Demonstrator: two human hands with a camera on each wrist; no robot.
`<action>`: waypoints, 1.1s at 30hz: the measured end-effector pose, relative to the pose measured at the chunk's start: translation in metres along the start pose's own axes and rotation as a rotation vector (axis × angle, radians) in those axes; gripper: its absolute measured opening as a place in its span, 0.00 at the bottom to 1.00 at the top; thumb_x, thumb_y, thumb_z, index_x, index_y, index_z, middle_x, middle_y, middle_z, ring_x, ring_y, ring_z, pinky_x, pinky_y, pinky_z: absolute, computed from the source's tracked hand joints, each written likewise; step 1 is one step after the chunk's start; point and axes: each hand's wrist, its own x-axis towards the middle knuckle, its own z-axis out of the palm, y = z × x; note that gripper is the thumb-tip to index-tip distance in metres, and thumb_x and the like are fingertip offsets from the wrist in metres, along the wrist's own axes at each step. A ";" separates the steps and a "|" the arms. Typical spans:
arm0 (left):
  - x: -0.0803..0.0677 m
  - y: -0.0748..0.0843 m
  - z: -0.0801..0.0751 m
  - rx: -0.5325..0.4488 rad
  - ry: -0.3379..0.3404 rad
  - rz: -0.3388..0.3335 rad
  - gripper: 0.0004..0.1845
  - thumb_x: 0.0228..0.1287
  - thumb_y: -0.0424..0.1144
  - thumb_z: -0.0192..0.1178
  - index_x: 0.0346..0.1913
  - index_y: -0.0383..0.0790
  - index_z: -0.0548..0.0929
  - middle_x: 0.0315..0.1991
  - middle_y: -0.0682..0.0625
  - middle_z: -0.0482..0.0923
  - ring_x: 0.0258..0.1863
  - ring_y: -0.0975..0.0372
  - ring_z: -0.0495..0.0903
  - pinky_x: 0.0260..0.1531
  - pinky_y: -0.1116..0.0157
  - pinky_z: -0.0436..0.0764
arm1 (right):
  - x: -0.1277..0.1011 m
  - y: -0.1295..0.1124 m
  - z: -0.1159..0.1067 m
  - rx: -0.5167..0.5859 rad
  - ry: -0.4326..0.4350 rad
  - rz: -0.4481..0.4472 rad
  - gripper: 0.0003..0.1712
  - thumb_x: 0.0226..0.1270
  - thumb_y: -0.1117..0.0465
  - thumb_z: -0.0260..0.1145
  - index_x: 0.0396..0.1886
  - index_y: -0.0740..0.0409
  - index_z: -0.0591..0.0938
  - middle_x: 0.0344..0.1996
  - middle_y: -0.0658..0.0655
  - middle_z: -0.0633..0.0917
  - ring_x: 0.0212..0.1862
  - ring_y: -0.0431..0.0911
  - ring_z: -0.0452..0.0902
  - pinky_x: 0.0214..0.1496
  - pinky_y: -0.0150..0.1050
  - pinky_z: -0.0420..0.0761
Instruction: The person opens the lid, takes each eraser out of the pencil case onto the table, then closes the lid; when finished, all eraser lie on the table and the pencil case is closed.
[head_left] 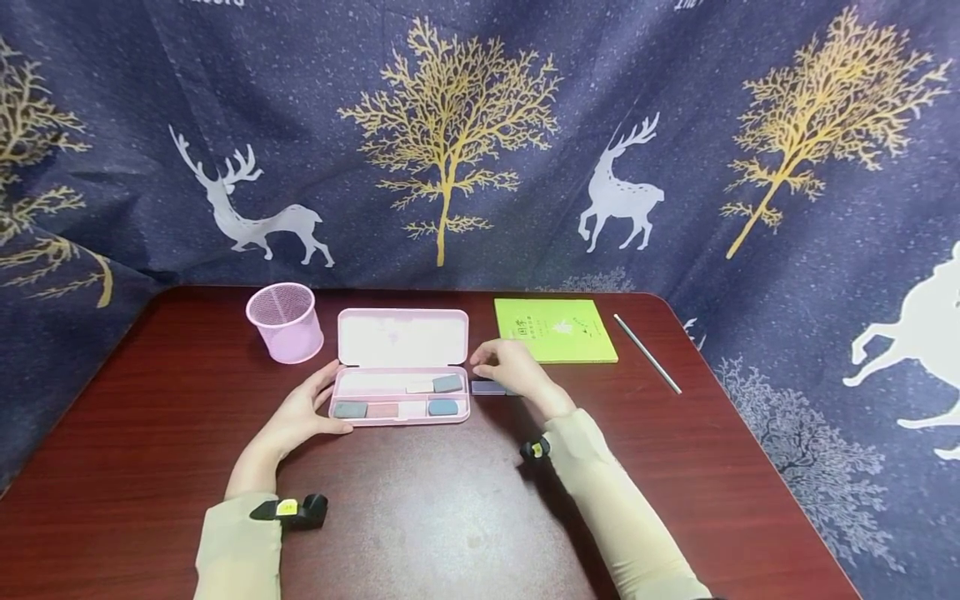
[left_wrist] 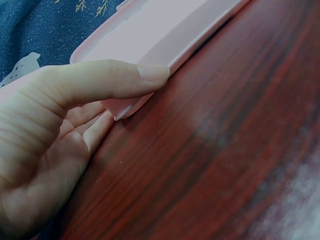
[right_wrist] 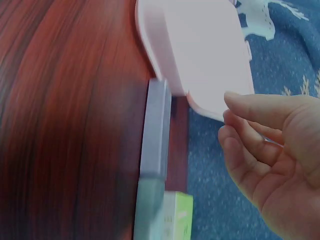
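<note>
An open pink pencil case (head_left: 401, 340) lies mid-table, lid up, with several erasers (head_left: 442, 407) in its tray. My left hand (head_left: 330, 402) braces its left front corner: the straight thumb (left_wrist: 150, 75) lies along the case (left_wrist: 165, 30) edge, the other fingers sit against the end. A grey eraser (head_left: 487, 387) lies on the table just right of the case. My right hand (head_left: 491, 364) hovers over it with loosely curled fingers (right_wrist: 240, 150), holding nothing. In the right wrist view the grey eraser (right_wrist: 156, 125) lies apart from that hand (right_wrist: 230, 122), beside the case (right_wrist: 200, 50).
A pink mesh cup (head_left: 285, 322) stands left of the case. A green notebook (head_left: 557, 330) lies at the back right, its corner (right_wrist: 176, 220) beyond the eraser. A thin silver pen (head_left: 647, 354) lies further right. The dark red table (head_left: 450, 517) is edged by patterned blue cloth.
</note>
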 end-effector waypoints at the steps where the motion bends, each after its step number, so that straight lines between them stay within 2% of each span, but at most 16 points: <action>1: 0.000 -0.001 0.000 -0.002 0.001 0.002 0.60 0.44 0.27 0.76 0.75 0.26 0.46 0.75 0.28 0.48 0.73 0.36 0.54 0.60 0.85 0.67 | 0.002 -0.002 0.003 0.001 0.001 -0.010 0.04 0.61 0.65 0.69 0.36 0.60 0.86 0.31 0.54 0.88 0.38 0.45 0.82 0.47 0.40 0.83; 9: 0.000 -0.004 0.001 -0.002 0.006 -0.010 0.60 0.44 0.29 0.76 0.75 0.27 0.46 0.75 0.29 0.48 0.73 0.37 0.53 0.55 0.90 0.66 | 0.013 -0.018 0.021 0.009 -0.010 -0.084 0.05 0.61 0.66 0.68 0.36 0.61 0.87 0.32 0.55 0.89 0.38 0.45 0.85 0.45 0.35 0.84; 20: -0.001 0.000 0.000 -0.007 0.005 -0.002 0.59 0.44 0.28 0.75 0.75 0.26 0.46 0.75 0.28 0.48 0.73 0.36 0.54 0.59 0.85 0.68 | 0.022 -0.047 0.042 0.007 -0.095 -0.056 0.08 0.64 0.66 0.66 0.41 0.60 0.88 0.35 0.55 0.90 0.40 0.44 0.84 0.45 0.35 0.83; 25: -0.002 0.001 0.000 -0.023 0.005 0.003 0.59 0.44 0.26 0.75 0.75 0.25 0.46 0.75 0.27 0.47 0.73 0.36 0.53 0.57 0.87 0.67 | 0.025 -0.054 0.052 -0.040 -0.114 -0.085 0.08 0.64 0.65 0.67 0.40 0.61 0.88 0.35 0.55 0.90 0.42 0.45 0.85 0.48 0.34 0.84; 30: -0.001 0.001 0.000 -0.026 0.003 0.003 0.59 0.44 0.26 0.75 0.75 0.26 0.45 0.75 0.28 0.47 0.73 0.36 0.54 0.57 0.87 0.67 | 0.027 -0.058 0.058 -0.102 -0.126 -0.101 0.08 0.65 0.63 0.67 0.41 0.60 0.88 0.34 0.54 0.90 0.40 0.45 0.85 0.45 0.33 0.84; 33: -0.001 0.001 0.000 -0.025 0.003 0.002 0.59 0.44 0.26 0.75 0.75 0.26 0.46 0.75 0.28 0.47 0.73 0.36 0.54 0.58 0.86 0.67 | 0.027 -0.061 0.059 -0.114 -0.135 -0.096 0.09 0.66 0.62 0.67 0.42 0.60 0.88 0.37 0.55 0.90 0.43 0.46 0.86 0.49 0.35 0.84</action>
